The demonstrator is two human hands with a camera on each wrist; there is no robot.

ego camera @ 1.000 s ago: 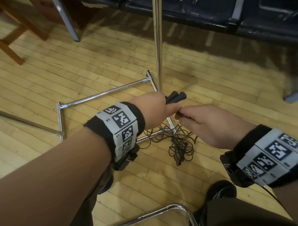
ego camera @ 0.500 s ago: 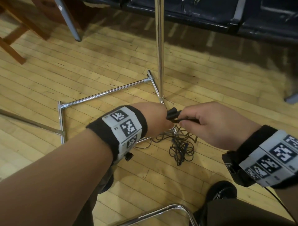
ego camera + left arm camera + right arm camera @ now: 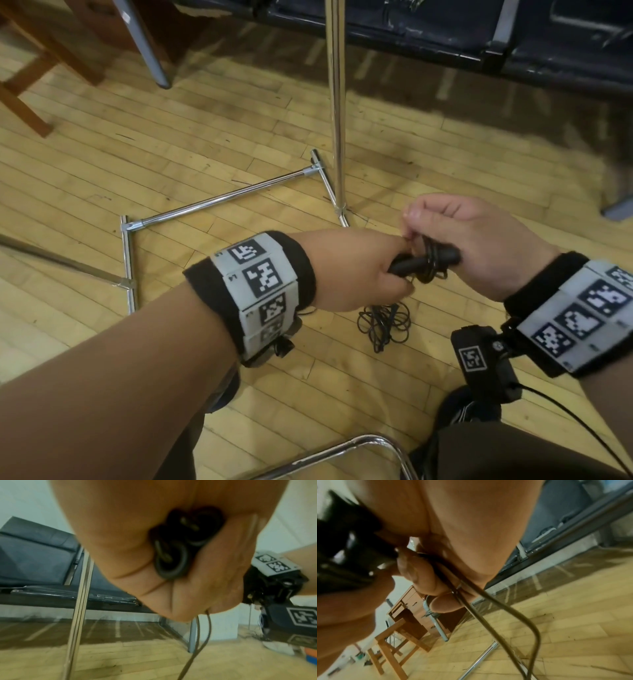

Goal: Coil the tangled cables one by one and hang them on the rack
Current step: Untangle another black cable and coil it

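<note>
Winding thin black cable (image 3: 432,257) round two paired black handles (image 3: 423,262): left hand (image 3: 356,270) fisted on handles, right hand (image 3: 479,240) pinching the loops. Best kept snug, turns side by side. Remaining slack hanging to a loose tangle (image 3: 383,322) on the floor near rack's base (image 3: 219,200).
</note>
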